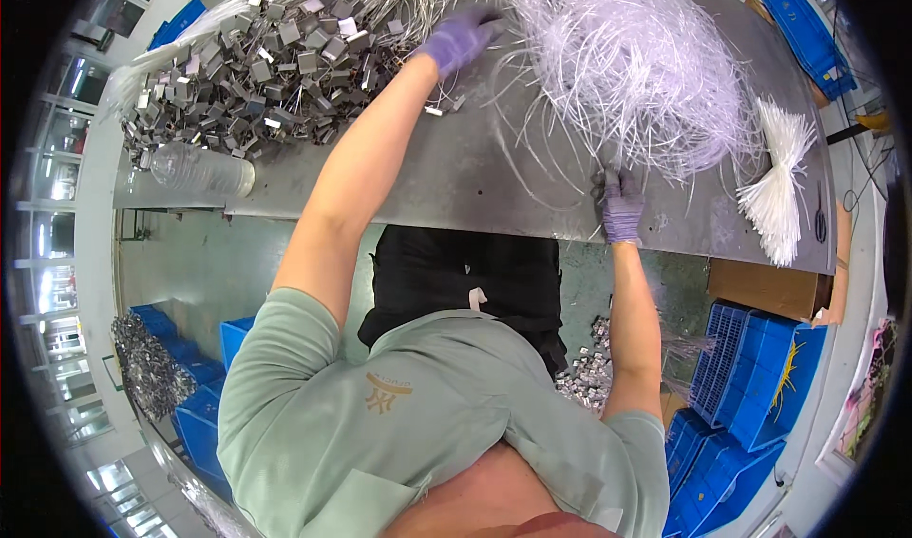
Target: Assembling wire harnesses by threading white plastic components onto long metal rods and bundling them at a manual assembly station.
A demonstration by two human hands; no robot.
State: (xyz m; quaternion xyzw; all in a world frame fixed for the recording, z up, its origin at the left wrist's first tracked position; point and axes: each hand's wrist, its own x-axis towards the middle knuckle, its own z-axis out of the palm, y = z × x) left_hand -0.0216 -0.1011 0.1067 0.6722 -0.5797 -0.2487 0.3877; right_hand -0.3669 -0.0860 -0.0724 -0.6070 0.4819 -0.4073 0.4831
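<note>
Both my hands wear purple gloves with dark grey fingers. My left hand (pixel 463 39) reaches far across the table, between a heap of small metal blocks with wires (pixel 275 73) and a large tangle of clear plastic strands (pixel 636 63). Its fingers point right and are smeared by motion, so any hold there is unclear. At the near edge of the tangle, my right hand (pixel 620 206) rests low over the table, its fingers bent together among the strand ends. What sits between those fingertips is too small to make out.
A clear plastic bottle (pixel 199 169) lies at the table's left. On the right are a tied bundle of white strands (pixel 781 182) and dark scissors (pixel 820 217). Blue crates (pixel 755 377) stand below right, near a cardboard box (pixel 765 286). The grey table (pixel 427 187) ends before my body.
</note>
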